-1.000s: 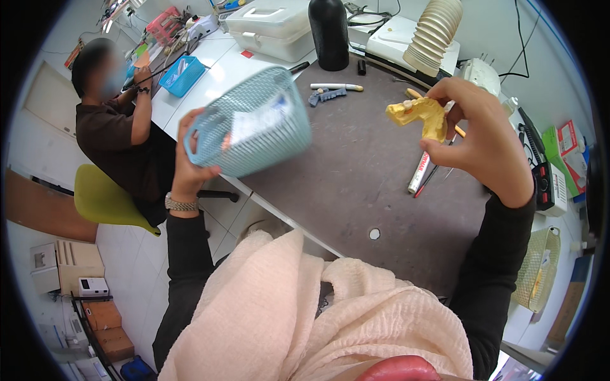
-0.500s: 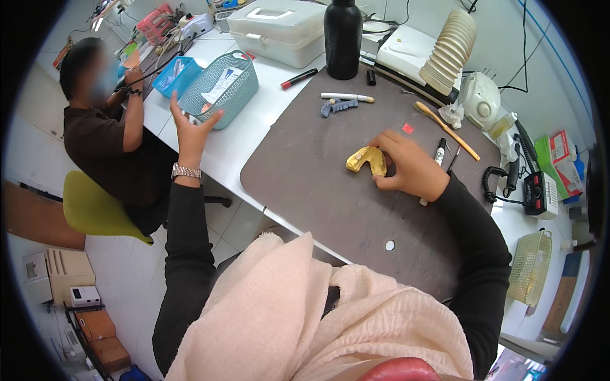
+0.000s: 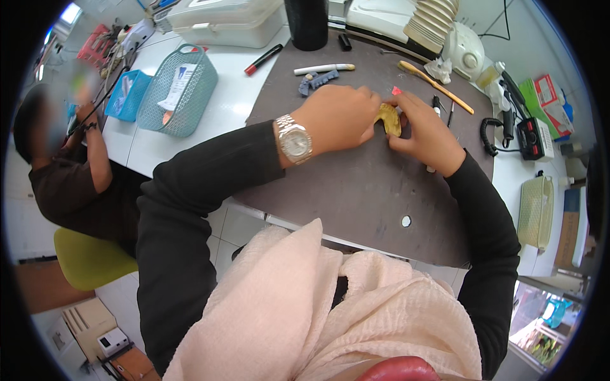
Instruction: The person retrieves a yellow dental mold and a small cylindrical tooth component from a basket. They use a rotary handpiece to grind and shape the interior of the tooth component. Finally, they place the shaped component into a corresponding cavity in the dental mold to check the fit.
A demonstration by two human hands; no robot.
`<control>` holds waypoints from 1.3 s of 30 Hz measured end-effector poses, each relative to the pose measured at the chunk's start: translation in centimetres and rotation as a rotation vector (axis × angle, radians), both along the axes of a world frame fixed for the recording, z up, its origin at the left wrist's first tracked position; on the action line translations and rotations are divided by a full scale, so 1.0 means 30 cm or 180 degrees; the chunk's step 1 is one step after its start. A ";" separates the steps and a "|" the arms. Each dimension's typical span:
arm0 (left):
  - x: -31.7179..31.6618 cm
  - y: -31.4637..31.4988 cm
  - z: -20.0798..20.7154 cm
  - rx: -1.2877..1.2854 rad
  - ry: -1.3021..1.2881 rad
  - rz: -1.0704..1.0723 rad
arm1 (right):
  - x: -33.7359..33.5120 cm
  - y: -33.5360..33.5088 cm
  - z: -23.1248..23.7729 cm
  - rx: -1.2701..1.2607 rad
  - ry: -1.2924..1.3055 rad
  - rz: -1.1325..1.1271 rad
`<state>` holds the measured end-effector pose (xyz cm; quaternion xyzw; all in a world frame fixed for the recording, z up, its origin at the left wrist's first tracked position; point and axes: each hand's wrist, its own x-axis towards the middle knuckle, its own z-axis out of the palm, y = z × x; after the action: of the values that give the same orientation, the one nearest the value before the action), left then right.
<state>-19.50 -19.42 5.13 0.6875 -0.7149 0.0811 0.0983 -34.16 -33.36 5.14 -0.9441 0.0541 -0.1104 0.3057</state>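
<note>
A yellow horseshoe-shaped dental cast (image 3: 389, 120) is held over the brown work mat (image 3: 343, 197). My right hand (image 3: 427, 136) grips its right side between thumb and fingers. My left hand (image 3: 335, 119), wearing a metal watch, has its fingers bent in against the cast's left side. Those fingertips are partly hidden behind the back of the hand. Just beyond the left hand lie a blue-grey jagged dental piece (image 3: 322, 81) and a white stick with a tan tip (image 3: 324, 69). A small red square (image 3: 397, 91) shows above my right fingers.
A blue-grey basket (image 3: 200, 95) and a blue tray (image 3: 121, 105) stand at left, near a co-worker (image 3: 70, 171). A black bottle (image 3: 307, 25) stands at the back. A wooden-handled tool (image 3: 438, 87), pens and a black control box (image 3: 535, 138) with a coiled cord are at right.
My left hand has swung right from beside the basket, where it was spread, to the dental cast. My right hand still holds the cast. The view has shifted to the right.
</note>
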 end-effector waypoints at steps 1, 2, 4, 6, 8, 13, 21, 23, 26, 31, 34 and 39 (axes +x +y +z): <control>-0.008 -0.034 -0.023 -0.0064 0.0049 -0.0033 | -0.004 -0.010 -0.024 -0.0050 -0.0133 -0.0136; -0.012 -0.057 -0.043 -0.0126 0.0092 -0.0054 | -0.012 -0.008 -0.034 -0.0065 -0.0200 -0.0157; -0.013 -0.084 -0.080 -0.0294 0.0336 -0.0078 | -0.015 0.001 -0.038 -0.0131 -0.0339 -0.0186; -0.012 -0.091 -0.099 -0.0367 0.0553 -0.0089 | -0.016 0.006 -0.038 -0.0114 -0.0295 -0.0351; -0.001 -0.090 -0.094 -0.0352 0.0750 -0.0092 | -0.011 0.012 -0.046 -0.0097 -0.0255 -0.0442; 0.038 -0.108 -0.103 -0.0382 0.1397 -0.0403 | -0.019 -0.003 -0.042 0.0102 -0.0052 -0.0545; 0.065 -0.119 -0.105 -0.0160 0.1985 -0.0271 | -0.021 -0.040 -0.065 0.0228 -0.0252 -0.0430; 0.066 -0.127 -0.096 -0.0051 0.1978 -0.0265 | -0.027 -0.048 -0.075 0.0218 -0.0286 -0.0474; 0.064 -0.134 -0.093 -0.0211 0.2046 -0.0398 | -0.037 -0.049 -0.073 0.0231 -0.0347 -0.0563; 0.069 -0.128 -0.117 -0.0354 0.1977 -0.0398 | -0.022 -0.054 -0.093 0.0193 -0.0470 -0.0509; 0.072 -0.139 -0.133 -0.0463 0.2077 -0.0449 | -0.027 -0.057 -0.101 0.0068 -0.0502 -0.0478; 0.070 -0.141 -0.114 -0.0428 0.1994 -0.0352 | -0.029 -0.058 -0.102 0.0013 -0.0517 -0.0436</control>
<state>-17.39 -23.65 1.72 0.6312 -0.6792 -0.0929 0.3630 -35.04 -35.09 2.08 -0.9255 0.0938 -0.2071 0.3029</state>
